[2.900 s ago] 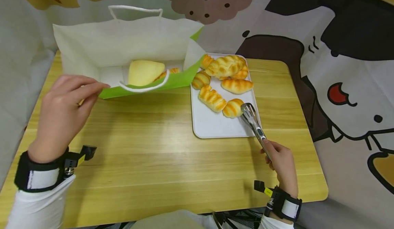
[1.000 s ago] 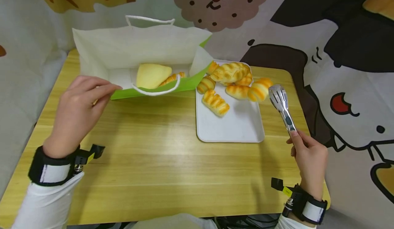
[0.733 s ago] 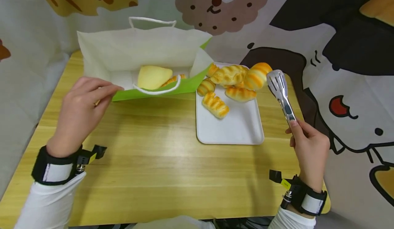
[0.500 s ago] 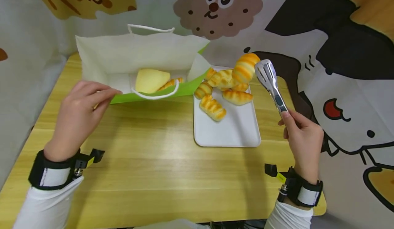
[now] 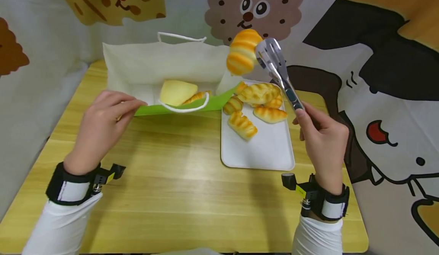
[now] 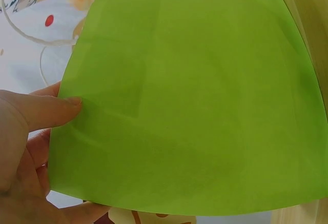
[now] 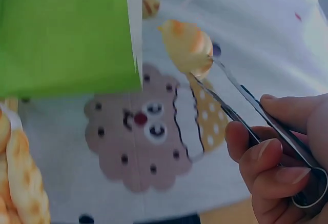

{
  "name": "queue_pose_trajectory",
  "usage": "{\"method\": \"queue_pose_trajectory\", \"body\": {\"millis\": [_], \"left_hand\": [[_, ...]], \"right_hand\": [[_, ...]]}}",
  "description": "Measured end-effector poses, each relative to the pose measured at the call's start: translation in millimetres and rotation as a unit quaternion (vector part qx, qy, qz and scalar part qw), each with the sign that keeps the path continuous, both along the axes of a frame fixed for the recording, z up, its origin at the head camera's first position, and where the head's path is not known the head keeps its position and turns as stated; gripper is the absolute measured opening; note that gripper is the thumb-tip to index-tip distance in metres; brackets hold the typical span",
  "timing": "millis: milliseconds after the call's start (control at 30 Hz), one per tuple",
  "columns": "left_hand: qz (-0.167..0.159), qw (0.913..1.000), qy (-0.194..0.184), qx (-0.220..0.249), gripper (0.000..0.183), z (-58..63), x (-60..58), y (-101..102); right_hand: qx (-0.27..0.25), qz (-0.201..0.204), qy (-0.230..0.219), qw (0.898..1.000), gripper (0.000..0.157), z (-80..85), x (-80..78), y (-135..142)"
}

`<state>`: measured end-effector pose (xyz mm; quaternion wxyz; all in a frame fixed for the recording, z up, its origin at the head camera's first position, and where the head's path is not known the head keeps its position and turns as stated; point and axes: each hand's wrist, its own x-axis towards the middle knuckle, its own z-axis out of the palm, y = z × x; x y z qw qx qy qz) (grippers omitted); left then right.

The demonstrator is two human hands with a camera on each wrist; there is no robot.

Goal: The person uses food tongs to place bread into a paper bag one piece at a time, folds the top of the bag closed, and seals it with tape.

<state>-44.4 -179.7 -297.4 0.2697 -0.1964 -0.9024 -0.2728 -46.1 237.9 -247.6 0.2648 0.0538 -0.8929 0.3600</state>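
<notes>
My right hand (image 5: 322,140) grips metal tongs (image 5: 278,70), whose tips pinch a striped bread roll (image 5: 242,53). In the head view the roll hangs above the right end of a green paper bag (image 5: 219,101). The right wrist view shows the tong tips closed on one end of the roll (image 7: 185,47). My left hand (image 5: 106,127) pinches the near rim of the bag between thumb and fingers, and its green outer side (image 6: 189,101) fills the left wrist view. Inside the bag lie a pale yellow bread slice (image 5: 178,92) and an orange-striped bread (image 5: 199,97), partly hidden by the rim.
A white tray (image 5: 257,156) right of the bag bears several breads, among them a braided loaf (image 5: 259,93) and a ridged roll (image 5: 242,125). White cord handles (image 5: 186,110) stick out from the bag. A cartoon-printed cloth hangs behind the wooden table (image 5: 192,194).
The tongs took the striped roll off the tray's right side, lifted it, and carried it left and up toward the bag. My left hand keeps hold of the bag's rim.
</notes>
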Motion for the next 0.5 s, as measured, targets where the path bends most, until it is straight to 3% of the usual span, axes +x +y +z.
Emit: {"method": "queue_pose_trajectory", "body": {"millis": [200,500], "left_hand": [[-0.001,1.0,-0.001,0.004,0.022,1.1,-0.2,-1.3],[-0.003,0.9999,-0.003,0.01,0.024,0.3,-0.3,-3.8]], "right_hand": [[0.048,0.081,0.028,0.995,0.028,5.1,-8.1,-24.8],[0.089,0.086,0.03,0.992,0.03,-4.2,-7.1,-33.8]]}}
